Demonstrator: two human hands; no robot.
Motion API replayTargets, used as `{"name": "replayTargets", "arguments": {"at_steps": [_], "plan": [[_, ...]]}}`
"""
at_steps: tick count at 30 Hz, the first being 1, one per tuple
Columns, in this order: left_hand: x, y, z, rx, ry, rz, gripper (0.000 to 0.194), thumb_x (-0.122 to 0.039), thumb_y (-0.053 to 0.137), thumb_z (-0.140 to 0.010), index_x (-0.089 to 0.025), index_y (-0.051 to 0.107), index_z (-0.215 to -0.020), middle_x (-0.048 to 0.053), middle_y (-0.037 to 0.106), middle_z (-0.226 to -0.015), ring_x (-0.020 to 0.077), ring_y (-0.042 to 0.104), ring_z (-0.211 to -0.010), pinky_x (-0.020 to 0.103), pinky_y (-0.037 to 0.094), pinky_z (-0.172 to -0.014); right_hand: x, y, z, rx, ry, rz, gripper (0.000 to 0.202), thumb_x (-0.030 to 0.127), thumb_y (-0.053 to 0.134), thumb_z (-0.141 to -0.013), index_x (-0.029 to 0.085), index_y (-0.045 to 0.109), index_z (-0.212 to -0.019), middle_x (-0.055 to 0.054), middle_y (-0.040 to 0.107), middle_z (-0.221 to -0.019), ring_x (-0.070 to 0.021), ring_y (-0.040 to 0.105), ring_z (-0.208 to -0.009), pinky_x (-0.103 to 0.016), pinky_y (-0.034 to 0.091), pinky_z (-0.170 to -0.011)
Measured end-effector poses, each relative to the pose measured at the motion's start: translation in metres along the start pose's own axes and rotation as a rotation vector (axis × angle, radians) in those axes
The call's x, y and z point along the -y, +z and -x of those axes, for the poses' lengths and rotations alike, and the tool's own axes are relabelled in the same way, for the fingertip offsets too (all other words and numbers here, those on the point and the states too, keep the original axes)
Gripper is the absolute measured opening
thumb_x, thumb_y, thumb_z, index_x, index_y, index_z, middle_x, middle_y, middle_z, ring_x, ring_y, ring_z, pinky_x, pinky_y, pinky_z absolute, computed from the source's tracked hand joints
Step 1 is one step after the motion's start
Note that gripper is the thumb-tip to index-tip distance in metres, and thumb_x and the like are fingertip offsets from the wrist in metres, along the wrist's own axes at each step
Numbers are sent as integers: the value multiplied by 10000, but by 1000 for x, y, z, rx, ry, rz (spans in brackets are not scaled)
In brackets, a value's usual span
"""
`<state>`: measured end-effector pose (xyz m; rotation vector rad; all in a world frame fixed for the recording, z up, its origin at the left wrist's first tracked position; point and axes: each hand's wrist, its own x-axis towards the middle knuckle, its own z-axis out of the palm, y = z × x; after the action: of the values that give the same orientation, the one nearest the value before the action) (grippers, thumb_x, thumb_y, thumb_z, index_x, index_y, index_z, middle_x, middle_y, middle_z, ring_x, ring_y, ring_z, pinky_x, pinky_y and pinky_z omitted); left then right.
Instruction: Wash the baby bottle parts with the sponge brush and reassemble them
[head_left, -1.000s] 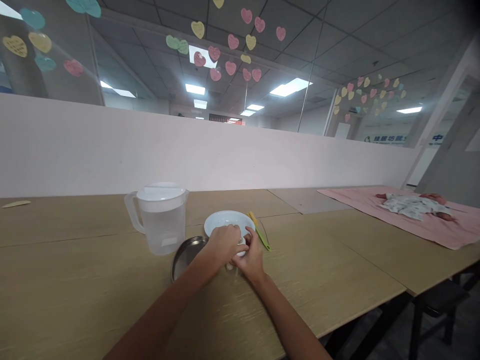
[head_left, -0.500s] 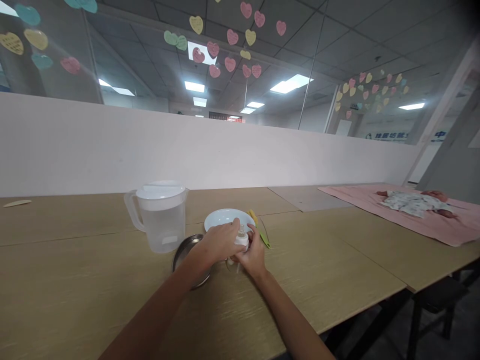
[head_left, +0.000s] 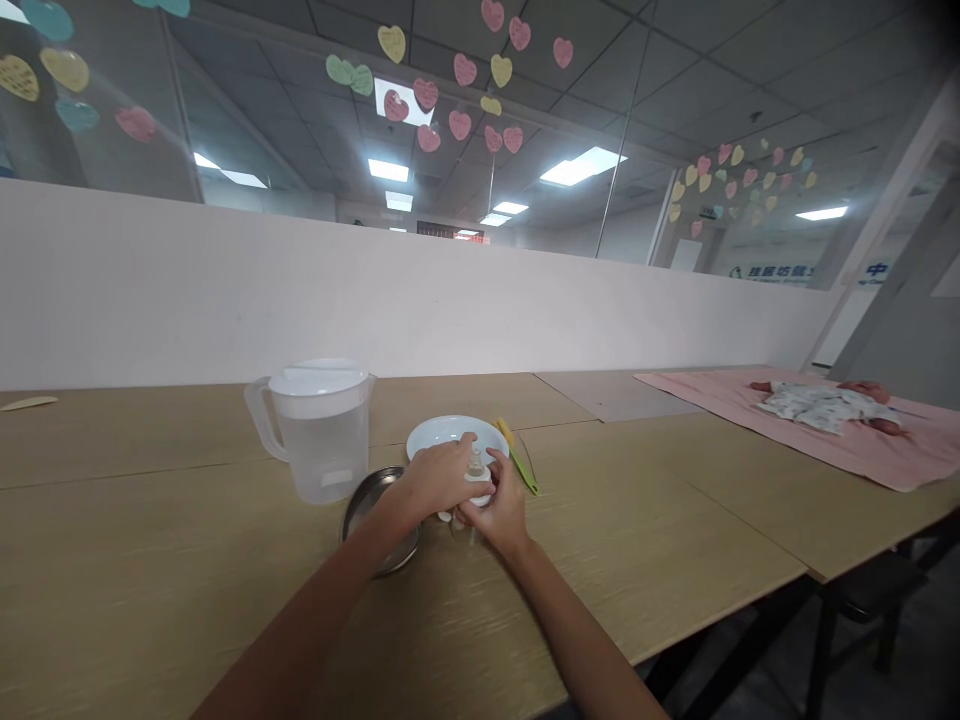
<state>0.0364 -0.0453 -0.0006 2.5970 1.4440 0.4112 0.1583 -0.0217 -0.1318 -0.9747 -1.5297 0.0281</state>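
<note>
Both hands meet around a small white bottle top with a clear nipple (head_left: 477, 470), in front of the white plate (head_left: 429, 436). My left hand (head_left: 444, 478) grips it from the left, fingers over its far side. From the right, my right hand (head_left: 502, 508) wraps its fingers around the same piece. What lies below the white ring is hidden by the hands. Under my left forearm is a round metal bowl (head_left: 365, 497). A brush with a yellow head and green handle (head_left: 523, 470) lies right of the plate. Small pale pieces rest just below the hands.
A lidded clear pitcher (head_left: 328, 440) with liquid stands at the left. On the right, a baby doll (head_left: 825, 405) in patterned clothes lies on a pink cloth (head_left: 757, 425). A white wall (head_left: 450, 300) borders the wooden table's far side. Dark stools are below right.
Both hands have shifted very slightly left in the view with the bottle top. The nipple shows a little more clearly between the fingers; the grip looks much the same.
</note>
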Motion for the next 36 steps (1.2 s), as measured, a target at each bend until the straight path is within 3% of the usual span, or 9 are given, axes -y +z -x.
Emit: {"name": "replayTargets", "arguments": {"at_steps": [3,6,9,12,15,18,24,32,36], "plan": [[2,3,-4,-7,-12,-62,368,-492,513,-700,-159,602,-828,106,658,-830,275,621,-767,291,389,-576,1,-1,0,-7,-1,16,641,314,618,-610,189,378,-1191,25,561,-723,-152,555,-622,-263,460,-590],[3,4,-5,-30,-20,-80,391,-528,507,-700,-159,605,-782,110,654,-820,282,614,-785,302,397,-597,0,-1,0,-8,11,19,647,313,616,-605,191,377,-1194,28,554,-725,-153,556,-628,-271,467,-607],[6,1,-2,19,20,13,495,-537,545,-673,-163,589,-994,97,654,-928,266,609,-834,293,415,-627,-1,0,0,7,26,0,655,310,617,-601,198,371,-1198,21,572,-747,-157,567,-635,-275,473,-608],[10,-4,2,171,66,225,807,-455,601,-648,-196,307,-1353,54,648,-998,216,623,-801,258,429,-611,-3,0,1,15,26,-14,681,327,637,-592,200,363,-1203,-3,605,-808,-176,598,-691,-280,482,-618],[13,-9,3,264,114,310,882,-318,562,-679,-215,105,-1426,31,652,-975,187,628,-759,238,430,-605,-5,0,1,9,27,4,703,331,652,-579,195,364,-1206,-17,623,-837,-189,613,-723,-286,489,-628],[14,-10,1,219,113,248,821,-278,528,-690,-194,160,-1419,46,647,-960,204,617,-805,251,434,-647,-5,0,1,7,24,7,665,313,628,-604,192,371,-1205,-19,636,-843,-183,618,-718,-285,497,-641],[14,-5,-3,37,80,238,738,-353,572,-684,-171,332,-1358,95,595,-1090,256,559,-989,297,434,-779,-2,-1,0,-5,9,5,626,349,638,-648,189,380,-1196,-62,652,-943,-196,639,-791,-303,512,-690],[13,-11,-1,48,127,617,687,-323,621,-679,-217,372,-1310,54,560,-1094,186,589,-871,289,474,-734,2,-3,-2,-32,-8,43,616,442,658,-667,200,419,-1181,-93,647,-1002,-232,640,-856,-327,520,-684],[12,-15,0,69,99,814,710,-270,632,-685,-217,331,-1326,47,566,-1039,171,596,-875,278,479,-736,-1,-2,-1,-13,-31,71,576,466,652,-686,179,454,-1145,-82,658,-916,-216,641,-788,-313,514,-661]]}}
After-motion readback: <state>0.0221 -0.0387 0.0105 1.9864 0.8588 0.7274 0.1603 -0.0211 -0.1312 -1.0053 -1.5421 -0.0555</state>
